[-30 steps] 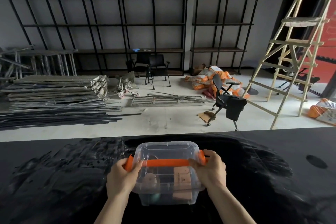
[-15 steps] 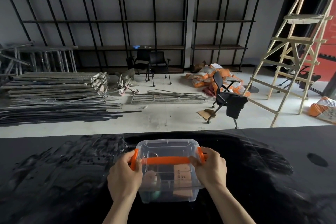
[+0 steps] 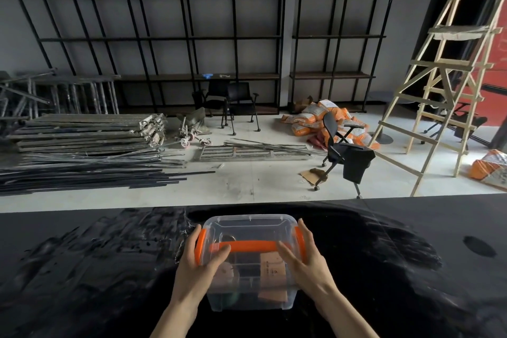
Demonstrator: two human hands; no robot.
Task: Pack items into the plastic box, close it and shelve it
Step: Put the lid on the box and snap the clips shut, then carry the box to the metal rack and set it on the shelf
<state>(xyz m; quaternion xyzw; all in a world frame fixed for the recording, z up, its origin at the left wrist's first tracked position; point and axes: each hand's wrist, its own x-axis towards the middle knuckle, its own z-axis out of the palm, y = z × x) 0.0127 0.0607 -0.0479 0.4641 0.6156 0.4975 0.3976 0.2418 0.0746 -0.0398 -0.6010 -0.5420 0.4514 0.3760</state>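
Note:
A clear plastic box (image 3: 251,230) with its lid on stands on the black table (image 3: 96,269), right in front of me. An orange handle (image 3: 247,246) lies flat across the lid. Orange clips sit against both ends, the left clip (image 3: 201,244) and the right clip (image 3: 300,241). My left hand (image 3: 196,269) presses the left end, thumb on the lid. My right hand (image 3: 306,263) presses the right end the same way. Through the plastic I see a tan carton (image 3: 271,273), a pale round item (image 3: 227,273) and something dark at the bottom.
A dark round hole (image 3: 478,246) marks the table at the right. Beyond the table's far edge lie metal poles (image 3: 82,151), an office chair (image 3: 343,153), orange sacks (image 3: 310,121) and a wooden ladder (image 3: 444,90). Black shelving (image 3: 164,38) lines the back wall.
The orange clips, flared out at the lid before, now lie down against the box ends. My hands have slid from the clip tops onto the sides with fingers stretched forward.

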